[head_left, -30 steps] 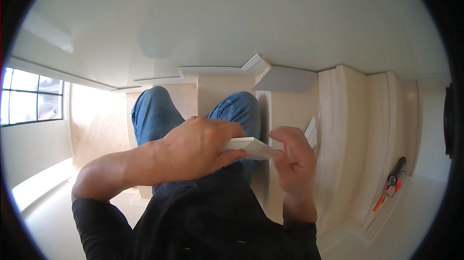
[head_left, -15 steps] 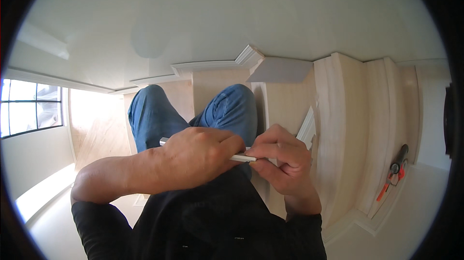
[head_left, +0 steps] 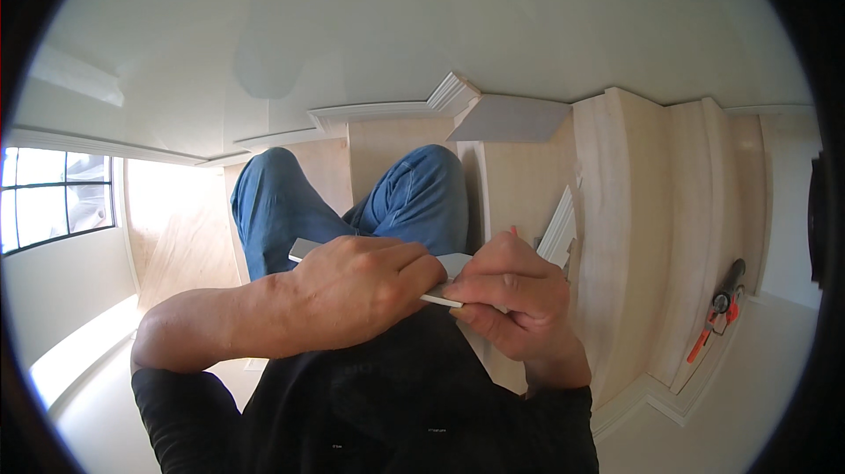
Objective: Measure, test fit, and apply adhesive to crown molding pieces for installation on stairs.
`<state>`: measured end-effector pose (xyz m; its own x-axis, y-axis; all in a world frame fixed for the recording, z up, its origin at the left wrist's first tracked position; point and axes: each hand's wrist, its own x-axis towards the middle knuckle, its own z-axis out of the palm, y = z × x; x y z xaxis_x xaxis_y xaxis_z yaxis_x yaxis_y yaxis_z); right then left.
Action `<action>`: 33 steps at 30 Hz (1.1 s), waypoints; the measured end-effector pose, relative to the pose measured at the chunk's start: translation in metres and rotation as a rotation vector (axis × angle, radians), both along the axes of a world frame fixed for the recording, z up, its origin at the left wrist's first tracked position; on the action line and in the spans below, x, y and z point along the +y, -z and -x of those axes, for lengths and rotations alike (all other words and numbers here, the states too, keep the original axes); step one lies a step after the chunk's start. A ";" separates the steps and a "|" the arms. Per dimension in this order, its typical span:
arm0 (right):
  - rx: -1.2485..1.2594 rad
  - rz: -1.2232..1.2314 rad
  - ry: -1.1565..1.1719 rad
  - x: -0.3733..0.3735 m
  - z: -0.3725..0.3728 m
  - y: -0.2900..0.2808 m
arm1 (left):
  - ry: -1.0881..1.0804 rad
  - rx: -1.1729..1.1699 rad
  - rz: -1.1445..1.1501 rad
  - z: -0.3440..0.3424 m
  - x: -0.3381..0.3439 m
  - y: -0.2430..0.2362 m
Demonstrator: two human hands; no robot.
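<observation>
A short piece of white moulding [head_left: 304, 249] lies across my lap, held in both hands. My left hand [head_left: 365, 285] wraps over its middle, with the back of the hand hiding most of the piece. One end shows past the wrist, the other beyond the knuckles. At that right end my right hand [head_left: 515, 293] is closed, thumb and fingertips pinched against the strip's edge. A small red tip [head_left: 514, 231] sticks up behind the right knuckles; what it belongs to is hidden. Under the hands are my jeans-covered knees [head_left: 422, 197].
Pale wooden stairs [head_left: 634, 254] rise to the right, bearing an orange and black tool [head_left: 717, 311]. White moulding offcuts [head_left: 559, 227] lie beside my right hand. A grey board [head_left: 510, 118] leans by the wall, where stepped white trim [head_left: 378, 110] runs. A window [head_left: 57, 192] is at left.
The moulding has tilted in my hands, so more of its face and its left end show. My right hand has shifted slightly, and the red tip has come into sight behind it.
</observation>
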<state>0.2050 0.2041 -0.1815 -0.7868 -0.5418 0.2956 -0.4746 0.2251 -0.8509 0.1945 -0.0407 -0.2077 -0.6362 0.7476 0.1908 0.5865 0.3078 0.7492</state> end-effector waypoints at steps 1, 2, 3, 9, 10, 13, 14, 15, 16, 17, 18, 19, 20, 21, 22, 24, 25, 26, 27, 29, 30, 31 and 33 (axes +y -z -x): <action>0.002 -0.001 -0.009 0.000 0.000 0.000 | 0.001 -0.003 0.000 0.001 0.000 0.000; 0.000 -0.001 -0.008 -0.001 0.001 0.002 | 0.002 0.013 0.009 0.003 -0.001 0.000; 0.008 0.011 0.005 -0.002 0.002 0.005 | 0.003 0.028 0.017 0.004 -0.001 0.000; -0.036 0.033 0.028 -0.010 -0.001 0.008 | -0.005 0.029 0.030 0.005 -0.003 0.000; -0.092 0.053 0.046 -0.010 -0.001 0.009 | -0.004 0.029 0.031 0.006 -0.003 0.000; 0.020 0.037 0.036 -0.009 0.002 0.009 | 0.009 0.008 0.030 0.008 -0.003 -0.001; 0.021 0.037 0.038 -0.009 0.001 0.010 | 0.005 -0.002 0.015 0.008 -0.003 -0.001; 0.046 0.034 0.042 -0.009 0.000 0.011 | 0.001 -0.012 0.000 0.007 -0.003 -0.001; 0.071 0.030 0.045 -0.010 -0.001 0.011 | 0.004 -0.011 0.001 0.006 -0.003 -0.002; 0.072 0.030 0.050 -0.010 -0.002 0.011 | 0.002 -0.010 -0.005 0.006 -0.002 -0.002; 0.084 0.039 0.057 -0.011 -0.003 0.011 | 0.002 -0.010 -0.010 0.005 -0.002 -0.003; 0.096 0.048 0.065 -0.011 -0.004 0.011 | 0.011 -0.009 -0.010 0.004 -0.001 -0.003; 0.101 0.044 0.083 -0.011 -0.005 0.010 | 0.018 -0.010 0.004 0.005 -0.002 -0.003; 0.094 0.063 0.072 -0.011 -0.006 0.011 | 0.028 -0.011 0.019 0.005 -0.002 -0.003; 0.087 0.082 0.065 -0.011 -0.007 0.012 | 0.055 -0.006 0.015 0.004 -0.003 -0.005; 0.121 0.120 0.097 -0.012 -0.008 0.017 | -0.003 -0.021 0.057 0.002 -0.001 -0.010; 0.150 0.166 0.096 -0.013 -0.010 0.019 | 0.053 -0.012 0.043 0.002 0.000 -0.014; 0.161 0.146 0.157 -0.015 -0.011 0.022 | 0.020 -0.007 0.071 0.001 0.000 -0.016; 0.184 0.225 0.166 -0.018 -0.013 0.026 | -0.002 -0.003 0.098 0.001 0.002 -0.018; 0.222 0.287 0.240 -0.022 -0.020 0.028 | -0.057 0.049 0.111 -0.004 0.003 -0.022; 0.219 0.337 0.239 -0.023 -0.022 0.026 | -0.085 0.035 0.129 -0.006 0.003 -0.026; 0.211 0.399 0.222 -0.026 -0.023 0.025 | -0.131 0.018 0.158 -0.008 0.001 -0.032; 0.243 0.419 0.293 -0.026 -0.026 0.030 | -0.064 0.060 0.181 -0.002 0.009 -0.037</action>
